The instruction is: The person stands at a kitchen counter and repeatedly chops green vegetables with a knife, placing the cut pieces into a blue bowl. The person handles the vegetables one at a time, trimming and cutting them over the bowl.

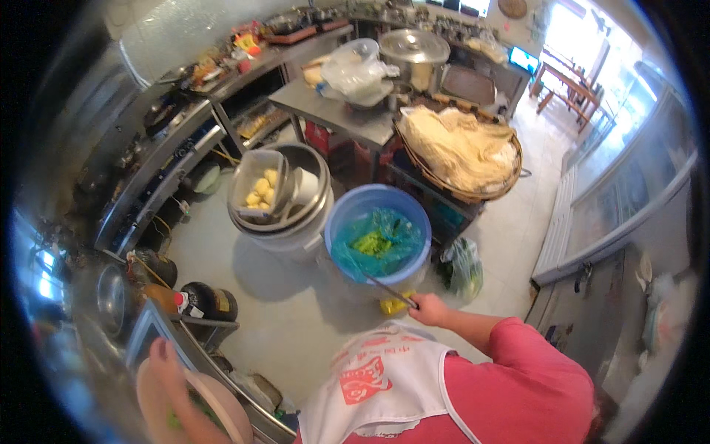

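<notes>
At the lower left, my left hand [166, 363] is blurred over the rim of a peach-coloured plastic basin [227, 408]. Green leaves [202, 408] show partly inside the basin, and whether the fingers grip its rim is unclear. My right hand [428, 309] is closed around the dark end of a long, thin tool [385, 287], apparently a knife seen edge-on. It points toward a blue plastic bucket [339, 206] on the floor. A blue-green plastic bag [402, 256] lines this bucket, with light green vegetable scraps [373, 243] inside.
Left of the bucket, a large metal pot [302, 152] bears a clear container of pale yellow pieces [260, 188]. A cloth-covered wicker basket [460, 150] stands beyond. A bag of vegetables [465, 272] and a yellow object [395, 304] lie low near my right hand. Gas stoves [161, 177] line the left.
</notes>
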Motion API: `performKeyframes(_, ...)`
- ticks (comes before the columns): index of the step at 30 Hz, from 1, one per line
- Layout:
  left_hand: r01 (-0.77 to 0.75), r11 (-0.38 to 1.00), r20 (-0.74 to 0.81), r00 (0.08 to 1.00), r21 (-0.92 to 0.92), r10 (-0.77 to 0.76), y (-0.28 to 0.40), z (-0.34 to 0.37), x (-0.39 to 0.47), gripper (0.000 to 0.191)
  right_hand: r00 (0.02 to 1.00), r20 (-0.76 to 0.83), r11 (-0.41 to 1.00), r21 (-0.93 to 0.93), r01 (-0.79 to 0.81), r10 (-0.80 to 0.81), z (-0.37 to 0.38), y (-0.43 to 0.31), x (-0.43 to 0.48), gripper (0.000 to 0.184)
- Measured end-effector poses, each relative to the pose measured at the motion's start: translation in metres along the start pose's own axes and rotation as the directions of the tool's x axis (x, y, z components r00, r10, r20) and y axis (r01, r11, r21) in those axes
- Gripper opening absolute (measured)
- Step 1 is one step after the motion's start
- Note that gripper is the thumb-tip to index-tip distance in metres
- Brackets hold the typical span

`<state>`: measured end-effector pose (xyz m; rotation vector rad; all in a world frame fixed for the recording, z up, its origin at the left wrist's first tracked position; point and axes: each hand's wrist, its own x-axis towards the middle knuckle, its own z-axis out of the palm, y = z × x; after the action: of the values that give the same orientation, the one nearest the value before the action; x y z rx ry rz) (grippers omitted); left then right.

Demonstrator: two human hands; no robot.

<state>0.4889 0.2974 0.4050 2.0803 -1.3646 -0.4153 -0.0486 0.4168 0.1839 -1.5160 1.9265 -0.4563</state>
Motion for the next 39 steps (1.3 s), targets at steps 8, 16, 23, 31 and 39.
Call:
performKeyframes(8,-0.267,0.920,0.510,0.771,-0.287,0.382,0.107,0.243,0.010,0.034,0.965,-0.079,0.966,0.089,-0.243,0.250,-0.019,0.075,-0.044,0.023)
performKeyframes(16,-0.236,0.900,0.834,0.345,-0.367,0.430,0.160,0.551,-0.018,0.033,0.825,-0.100,0.831,0.082,-0.550,0.556,-0.014,0.089,-0.120,0.026)
performKeyframes(23,-0.589,0.806,0.951,0.277,0.058,0.134,0.097,0.761,-0.028,0.047,0.626,-0.015,0.619,0.165,-0.768,0.780,0.013,0.044,-0.121,0.037)
performKeyframes(31,-0.897,0.412,0.984,0.113,0.162,-0.140,0.034,0.842,0.015,0.051,0.588,-0.123,0.582,0.401,-0.708,0.800,0.019,0.019,-0.068,0.025)
performKeyframes(39,-0.836,0.534,0.991,0.086,0.127,-0.102,0.052,0.830,0.031,0.047,0.599,-0.160,0.602,0.430,-0.673,0.785,0.011,0.020,-0.045,0.025)
